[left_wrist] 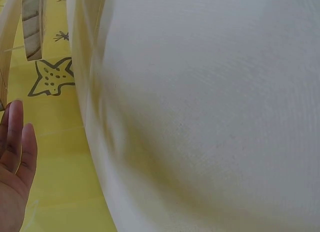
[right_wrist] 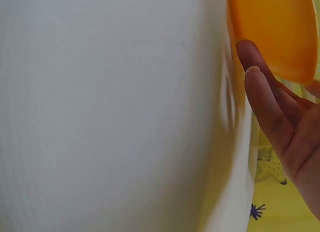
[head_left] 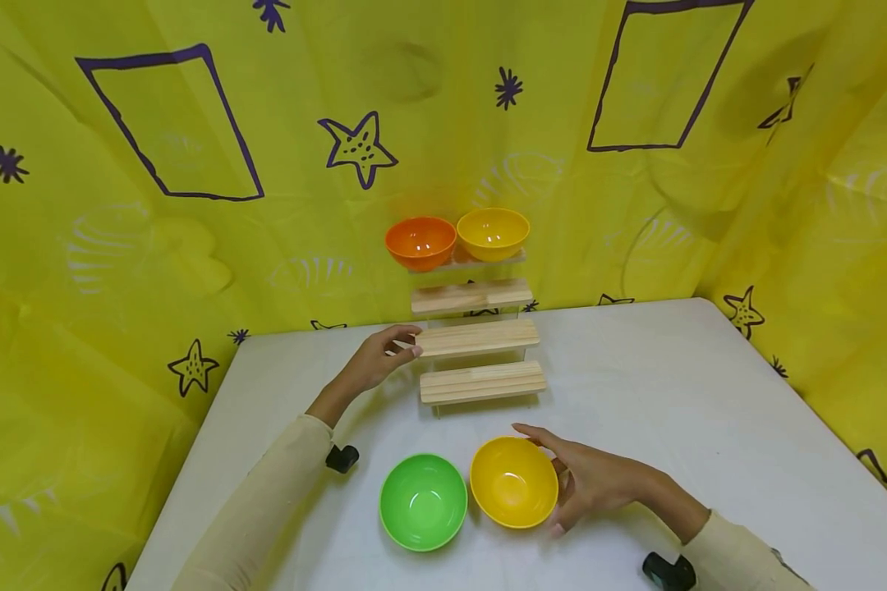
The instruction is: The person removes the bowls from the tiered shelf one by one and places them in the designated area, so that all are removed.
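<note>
In the head view a tiered wooden stand point(head_left: 480, 337) rises at the back of the table. My left hand point(head_left: 373, 357) reaches to its left side, fingertips at the end of one wooden step; the left wrist view shows these fingers fairly straight. At the front, a yellow-orange bowl point(head_left: 513, 483) sits to the right of a green bowl point(head_left: 424, 502). Beside the yellow-orange bowl is my right hand point(head_left: 599, 476), fingers spread along its right side, with the thumb near the rim. The right wrist view shows extended fingers point(right_wrist: 270, 104) close against this bowl.
An orange bowl point(head_left: 421, 243) and a yellow bowl point(head_left: 493, 234) stand side by side on the top step. White cloth covers the table point(head_left: 636, 377). A yellow patterned curtain point(head_left: 443, 98) surrounds the back and sides.
</note>
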`<state>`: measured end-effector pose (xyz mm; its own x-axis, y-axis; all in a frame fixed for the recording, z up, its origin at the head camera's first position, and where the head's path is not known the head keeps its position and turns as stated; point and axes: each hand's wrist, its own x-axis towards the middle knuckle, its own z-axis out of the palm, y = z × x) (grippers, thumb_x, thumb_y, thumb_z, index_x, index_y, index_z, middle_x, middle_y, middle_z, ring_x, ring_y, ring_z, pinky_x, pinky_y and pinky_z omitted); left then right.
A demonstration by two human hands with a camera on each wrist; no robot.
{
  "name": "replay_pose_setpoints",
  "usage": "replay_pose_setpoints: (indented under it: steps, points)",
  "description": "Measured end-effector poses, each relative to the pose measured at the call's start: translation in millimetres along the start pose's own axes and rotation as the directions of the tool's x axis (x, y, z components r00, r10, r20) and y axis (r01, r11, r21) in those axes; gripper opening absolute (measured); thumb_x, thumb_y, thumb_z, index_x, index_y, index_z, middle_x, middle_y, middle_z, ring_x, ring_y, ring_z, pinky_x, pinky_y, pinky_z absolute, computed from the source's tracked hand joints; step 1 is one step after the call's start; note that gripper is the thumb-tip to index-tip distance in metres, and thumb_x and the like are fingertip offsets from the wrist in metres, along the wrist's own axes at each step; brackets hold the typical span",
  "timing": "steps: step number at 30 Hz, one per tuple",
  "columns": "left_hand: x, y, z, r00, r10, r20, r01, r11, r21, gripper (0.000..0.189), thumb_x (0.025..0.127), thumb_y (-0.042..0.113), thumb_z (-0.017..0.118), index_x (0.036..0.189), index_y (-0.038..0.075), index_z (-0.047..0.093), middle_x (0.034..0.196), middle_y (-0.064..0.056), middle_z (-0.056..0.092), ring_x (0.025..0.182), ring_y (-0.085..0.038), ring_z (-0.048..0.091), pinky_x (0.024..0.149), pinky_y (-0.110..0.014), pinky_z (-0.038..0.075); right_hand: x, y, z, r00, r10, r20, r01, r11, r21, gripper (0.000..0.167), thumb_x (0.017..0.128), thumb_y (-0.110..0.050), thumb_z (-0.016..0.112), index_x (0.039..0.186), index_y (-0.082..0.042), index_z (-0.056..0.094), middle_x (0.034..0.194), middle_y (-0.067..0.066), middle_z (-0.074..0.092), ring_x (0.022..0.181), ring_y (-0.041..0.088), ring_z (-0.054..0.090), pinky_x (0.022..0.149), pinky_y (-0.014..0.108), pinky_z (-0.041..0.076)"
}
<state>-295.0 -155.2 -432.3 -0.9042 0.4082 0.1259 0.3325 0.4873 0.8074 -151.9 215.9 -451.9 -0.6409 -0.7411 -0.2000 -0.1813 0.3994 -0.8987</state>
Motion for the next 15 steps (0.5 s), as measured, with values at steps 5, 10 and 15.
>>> replay_pose_setpoints:
  steps: [5, 10, 15]
  points:
    - [-0.5, 0.4, 0.0, 1.000, 0.007, 0.001, -0.007, 1.000, -0.004, 0.043, 0.100, 0.028, 0.065, 0.140, 0.013, 0.059, 0.131, -0.016, 0.063, 0.105, -0.030, 0.065, 0.089, -0.044, 0.055, -5.1, 1, -13, 0.998, -0.059, -0.034, 0.058, 0.998, -0.016, 0.111, 0.078, -0.020, 0.088, 0.161, -0.014, 0.014, 0.156, 0.023, 0.030, 0.092, 0.018, 0.066, 0.068, 0.032, 0.059]
    - [-0.8, 0.6, 0.0, 1.000, 0.018, -0.004, -0.018, 1.000, 0.000, 0.043, 0.100, 0.027, 0.065, 0.139, 0.011, 0.059, 0.130, -0.017, 0.063, 0.105, -0.031, 0.065, 0.088, -0.043, 0.055, -9.7, -1, -34, 0.988, -0.113, -0.106, 0.108, 0.993, -0.050, 0.098, 0.085, -0.014, 0.081, 0.160, -0.014, 0.017, 0.155, 0.027, 0.031, 0.088, 0.023, 0.068, 0.068, 0.034, 0.060]
    - [-0.9, 1.2, 0.1, 1.000, 0.022, -0.009, -0.022, 1.000, -0.002, 0.043, 0.099, 0.026, 0.066, 0.138, 0.010, 0.060, 0.129, -0.017, 0.064, 0.103, -0.029, 0.066, 0.087, -0.041, 0.055, -10.3, -9, -57, 0.962, -0.174, -0.211, 0.151, 0.981, -0.118, 0.088, 0.089, -0.010, 0.077, 0.158, -0.012, 0.023, 0.151, 0.027, 0.037, 0.085, 0.017, 0.069, 0.068, 0.032, 0.059]
